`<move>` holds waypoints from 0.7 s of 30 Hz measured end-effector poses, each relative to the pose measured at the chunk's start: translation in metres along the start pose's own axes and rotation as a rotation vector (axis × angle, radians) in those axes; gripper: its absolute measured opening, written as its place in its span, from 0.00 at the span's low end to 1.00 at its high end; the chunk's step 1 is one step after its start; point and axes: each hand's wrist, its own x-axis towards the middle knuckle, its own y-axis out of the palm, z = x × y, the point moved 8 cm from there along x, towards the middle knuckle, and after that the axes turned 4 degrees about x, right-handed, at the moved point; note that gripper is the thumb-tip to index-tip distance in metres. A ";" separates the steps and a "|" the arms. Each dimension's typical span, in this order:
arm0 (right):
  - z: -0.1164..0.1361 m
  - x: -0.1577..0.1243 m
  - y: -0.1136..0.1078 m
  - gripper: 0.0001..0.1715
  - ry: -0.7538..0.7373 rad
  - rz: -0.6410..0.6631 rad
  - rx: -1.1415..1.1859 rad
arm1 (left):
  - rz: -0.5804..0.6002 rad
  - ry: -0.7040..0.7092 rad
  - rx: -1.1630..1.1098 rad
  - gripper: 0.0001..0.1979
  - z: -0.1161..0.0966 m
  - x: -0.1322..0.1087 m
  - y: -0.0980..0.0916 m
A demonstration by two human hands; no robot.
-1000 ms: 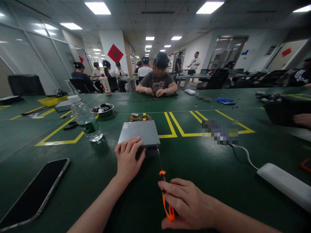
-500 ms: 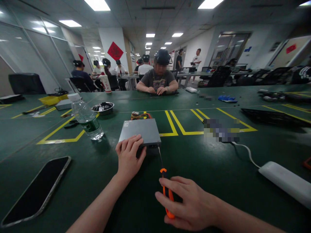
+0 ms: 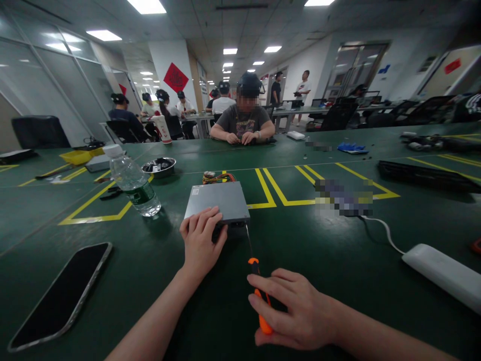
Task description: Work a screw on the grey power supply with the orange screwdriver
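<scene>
A flat grey metal box with coloured wires at its far end lies on the green table. My left hand rests on its near left corner, fingers curled over the edge. My right hand is wrapped round the orange handle of a screwdriver, whose thin shaft points at the box's near right corner.
A phone lies at the near left, a water bottle and a metal bowl to the left of the box. A white power strip with its cable lies at the right. A person sits across the table; others are behind.
My right hand has shifted its fingers on the screwdriver handle, with the shaft still at the box. The left hand stays put. The view has tilted slightly.
</scene>
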 end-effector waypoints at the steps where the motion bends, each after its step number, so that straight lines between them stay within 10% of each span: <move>1: 0.000 -0.001 -0.003 0.19 -0.005 -0.031 -0.001 | 0.004 -0.001 0.000 0.10 0.000 0.000 0.000; 21: 0.003 0.011 0.007 0.18 -0.034 -0.023 0.065 | -0.001 -0.002 -0.011 0.10 0.001 0.000 0.000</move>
